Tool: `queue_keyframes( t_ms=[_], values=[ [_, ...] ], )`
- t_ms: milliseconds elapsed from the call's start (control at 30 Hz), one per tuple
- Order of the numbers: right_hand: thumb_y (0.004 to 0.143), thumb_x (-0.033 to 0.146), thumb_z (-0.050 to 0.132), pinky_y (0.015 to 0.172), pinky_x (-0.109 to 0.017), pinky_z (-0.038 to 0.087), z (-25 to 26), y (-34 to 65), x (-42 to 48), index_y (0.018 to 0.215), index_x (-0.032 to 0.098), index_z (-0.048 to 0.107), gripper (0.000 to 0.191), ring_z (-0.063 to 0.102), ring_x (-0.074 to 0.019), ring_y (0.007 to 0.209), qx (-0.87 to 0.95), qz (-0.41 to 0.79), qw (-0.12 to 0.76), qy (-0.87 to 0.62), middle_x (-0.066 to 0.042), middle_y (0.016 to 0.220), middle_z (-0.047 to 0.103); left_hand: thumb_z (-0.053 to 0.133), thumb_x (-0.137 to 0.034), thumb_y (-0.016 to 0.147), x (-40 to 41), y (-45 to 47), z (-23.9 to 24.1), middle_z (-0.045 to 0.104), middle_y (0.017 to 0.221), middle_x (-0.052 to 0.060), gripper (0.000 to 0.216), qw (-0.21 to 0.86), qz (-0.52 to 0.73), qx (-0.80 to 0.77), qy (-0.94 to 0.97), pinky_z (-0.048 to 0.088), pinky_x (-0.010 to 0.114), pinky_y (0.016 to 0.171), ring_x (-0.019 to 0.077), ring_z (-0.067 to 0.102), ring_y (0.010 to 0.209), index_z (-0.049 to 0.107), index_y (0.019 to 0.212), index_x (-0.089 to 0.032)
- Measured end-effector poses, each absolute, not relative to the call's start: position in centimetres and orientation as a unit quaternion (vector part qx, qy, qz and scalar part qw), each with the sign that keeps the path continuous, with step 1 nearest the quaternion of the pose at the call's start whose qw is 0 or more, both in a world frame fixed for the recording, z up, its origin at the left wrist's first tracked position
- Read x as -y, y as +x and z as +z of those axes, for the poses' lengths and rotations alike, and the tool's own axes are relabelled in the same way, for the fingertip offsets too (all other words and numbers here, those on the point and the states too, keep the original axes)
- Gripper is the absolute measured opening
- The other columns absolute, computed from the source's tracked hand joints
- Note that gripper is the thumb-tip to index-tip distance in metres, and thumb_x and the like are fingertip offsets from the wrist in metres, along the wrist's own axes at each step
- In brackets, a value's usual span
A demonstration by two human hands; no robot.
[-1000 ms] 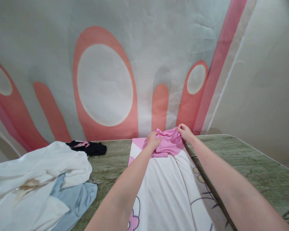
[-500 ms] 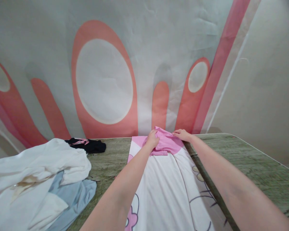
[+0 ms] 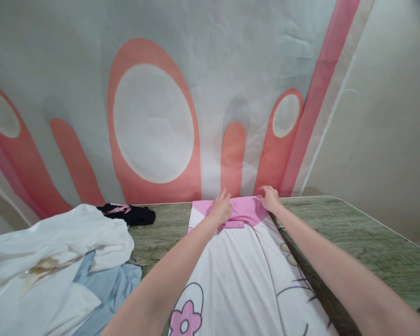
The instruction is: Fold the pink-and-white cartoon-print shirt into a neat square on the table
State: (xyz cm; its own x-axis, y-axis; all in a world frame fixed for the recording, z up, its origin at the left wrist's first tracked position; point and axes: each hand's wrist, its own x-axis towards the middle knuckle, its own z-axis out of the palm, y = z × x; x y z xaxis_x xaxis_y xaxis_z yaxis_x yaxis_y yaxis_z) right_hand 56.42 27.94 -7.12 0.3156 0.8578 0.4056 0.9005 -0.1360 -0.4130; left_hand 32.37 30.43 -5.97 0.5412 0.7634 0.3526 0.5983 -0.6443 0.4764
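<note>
Two hands, fingers loosely bent, grip unclear, touch pink cloth between them.

On my feed, left forearm and right forearm both read bare right up to the frame edge, smooth-contoured, wide at the near end, tapering to slim wrists, with left hand and right hand bare too, fingers slender, nails too small for me to make out.
</note>
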Motion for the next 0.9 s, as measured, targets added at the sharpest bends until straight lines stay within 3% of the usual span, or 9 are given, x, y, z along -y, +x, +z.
queue_keyframes(
  t_ms=[133,267,433,600,767,900],
  values=[
    [0.080,0.038,0.049,0.104,-0.044,0.023,-8.0,54.2,-25.3,0.116,0.025,0.056,0.038,0.037,-0.0235,0.124,0.661,-0.006,0.230,-0.714,-0.004,0.132,0.048,0.038,-0.043,0.089,-28.3,30.8,-5.0,0.028,0.144,0.002,0.043,0.142,0.123,-0.293,0.937,0.013,0.046,0.106,0.0238,0.022,0.133,0.041,0.130,-0.031],
    [0.084,0.048,0.041,0.105,-0.056,0.005,-7.7,53.1,-21.8,0.126,0.020,0.048,0.051,0.017,-0.0295,0.133,0.635,-0.069,0.175,-0.749,-0.010,0.141,0.034,0.036,-0.050,0.088,-26.3,28.3,-4.4,0.028,0.144,0.007,0.051,0.133,0.054,-0.319,0.937,0.009,0.051,0.105,0.0263,0.022,0.133,0.037,0.134,-0.028],
    [0.089,0.052,0.026,0.105,-0.051,0.016,-7.7,51.9,-15.1,0.138,0.027,0.031,0.056,0.019,-0.0249,0.133,0.735,0.019,0.108,-0.669,-0.005,0.145,0.027,0.033,-0.044,0.090,-24.0,21.9,-4.2,0.027,0.144,0.007,0.051,0.115,0.087,-0.283,0.948,0.008,0.045,0.106,0.0217,0.022,0.133,0.029,0.138,-0.027],
    [0.087,0.059,0.025,0.105,-0.053,0.014,-8.1,51.4,-9.2,0.137,0.027,0.033,0.060,0.015,-0.0278,0.134,0.721,0.005,0.080,-0.688,-0.004,0.145,0.029,0.034,-0.042,0.090,-21.0,16.4,-3.6,0.027,0.144,0.008,0.049,0.106,0.123,-0.306,0.938,0.012,0.043,0.106,0.0212,0.021,0.133,0.032,0.137,-0.026],
    [0.086,0.061,0.022,0.108,-0.046,0.015,-7.4,48.9,-8.9,0.141,0.026,0.024,0.065,0.010,-0.0254,0.135,0.743,0.008,0.074,-0.665,-0.004,0.149,0.017,0.019,-0.052,0.092,-19.5,15.8,-3.4,0.014,0.148,0.007,0.056,0.047,0.048,-0.313,0.947,0.010,0.046,0.106,0.0244,0.012,0.135,0.023,0.140,-0.024],
    [0.085,0.063,0.020,0.107,-0.048,0.014,-7.3,46.8,-11.7,0.143,0.026,0.017,0.069,0.011,-0.0268,0.135,0.735,0.019,0.067,-0.675,-0.004,0.149,0.016,0.015,-0.061,0.088,-21.0,17.0,-4.3,0.010,0.149,0.007,0.066,0.031,0.019,-0.341,0.940,0.010,0.046,0.106,0.0261,0.009,0.135,0.019,0.141,-0.023]
  ],
)
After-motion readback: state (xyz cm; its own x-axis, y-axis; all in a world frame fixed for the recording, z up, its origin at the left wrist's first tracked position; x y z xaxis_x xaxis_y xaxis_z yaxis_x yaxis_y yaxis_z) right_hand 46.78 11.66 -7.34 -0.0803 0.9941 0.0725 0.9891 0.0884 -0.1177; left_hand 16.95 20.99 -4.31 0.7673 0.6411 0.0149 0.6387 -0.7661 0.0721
